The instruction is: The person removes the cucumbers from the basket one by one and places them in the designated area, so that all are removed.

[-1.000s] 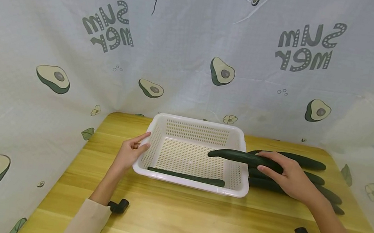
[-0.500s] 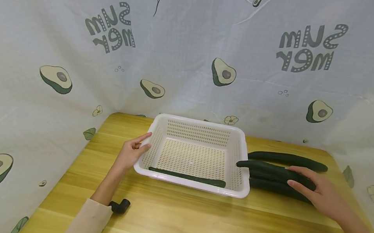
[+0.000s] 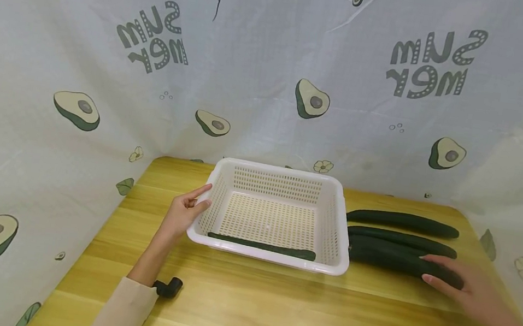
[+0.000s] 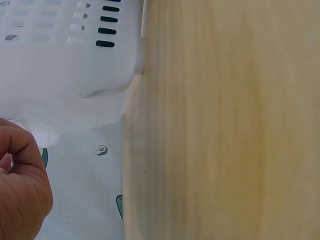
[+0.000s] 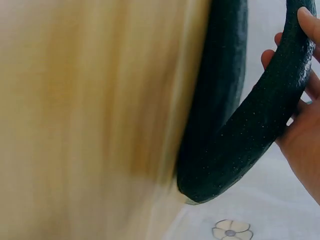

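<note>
A white perforated plastic basket (image 3: 285,173) stands mid-table, with one slim dark green cucumber (image 3: 260,247) lying along its near inside wall. My left hand (image 3: 183,213) grips the basket's left rim between thumb and fingers; the left wrist view shows its curled fingers beside the basket. To the right of the basket, my right hand (image 3: 461,285) holds a thick dark cucumber (image 5: 250,125) near one end, thumb on one side and fingers on the other. It lies low along the row of other cucumbers, and a neighbouring cucumber (image 5: 217,75) is close beside it in the right wrist view.
Two more cucumbers, a far one (image 3: 402,221) and a middle one (image 3: 405,238), lie crosswise beyond the held one. The wooden table (image 3: 271,313) reaches a pale printed cloth (image 3: 263,75) at the back and sides. Black camera mounts sit on both wrists.
My right hand has carried the cucumber from over the basket's right side rightward and toward me, down to the near side of the cucumber row. The left hand and basket have stayed put.
</note>
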### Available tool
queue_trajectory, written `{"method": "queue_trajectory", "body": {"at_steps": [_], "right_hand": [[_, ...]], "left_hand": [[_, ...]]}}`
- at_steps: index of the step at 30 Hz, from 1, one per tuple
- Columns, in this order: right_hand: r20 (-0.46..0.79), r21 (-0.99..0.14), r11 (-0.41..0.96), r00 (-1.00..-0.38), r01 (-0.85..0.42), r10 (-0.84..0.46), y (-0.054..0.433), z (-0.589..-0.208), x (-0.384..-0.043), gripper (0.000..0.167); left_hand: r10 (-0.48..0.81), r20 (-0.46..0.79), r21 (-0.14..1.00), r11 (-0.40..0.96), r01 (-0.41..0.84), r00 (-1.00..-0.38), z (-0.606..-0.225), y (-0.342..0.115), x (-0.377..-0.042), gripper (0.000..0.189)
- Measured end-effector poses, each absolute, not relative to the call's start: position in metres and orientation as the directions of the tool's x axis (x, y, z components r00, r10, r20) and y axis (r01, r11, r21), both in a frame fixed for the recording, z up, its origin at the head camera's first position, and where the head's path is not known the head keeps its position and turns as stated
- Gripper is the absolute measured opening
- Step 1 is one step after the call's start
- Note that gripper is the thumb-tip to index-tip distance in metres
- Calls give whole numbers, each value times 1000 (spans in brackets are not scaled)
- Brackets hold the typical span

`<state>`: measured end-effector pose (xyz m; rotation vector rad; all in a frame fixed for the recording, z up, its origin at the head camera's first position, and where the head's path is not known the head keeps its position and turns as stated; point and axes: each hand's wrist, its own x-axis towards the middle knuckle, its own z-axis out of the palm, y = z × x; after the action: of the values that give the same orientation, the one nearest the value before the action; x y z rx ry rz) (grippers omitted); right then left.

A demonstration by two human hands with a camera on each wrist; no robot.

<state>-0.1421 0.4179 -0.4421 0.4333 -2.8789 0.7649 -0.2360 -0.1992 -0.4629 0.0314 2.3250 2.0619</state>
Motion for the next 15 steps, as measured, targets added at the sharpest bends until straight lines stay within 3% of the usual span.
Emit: {"method": "queue_trajectory", "body": {"at_steps": [7, 15], "right_hand": [[137, -447, 848, -958, -286, -251, 413, -453, -139, 41], [210, -389, 849, -932, -358, -297, 406, -468, -141, 41]], "left_hand": [[36, -17, 992, 126, -12, -999, -463, -200, -237, 48], [33, -24, 992, 125, -20, -999, -462, -200, -235, 48]]}}
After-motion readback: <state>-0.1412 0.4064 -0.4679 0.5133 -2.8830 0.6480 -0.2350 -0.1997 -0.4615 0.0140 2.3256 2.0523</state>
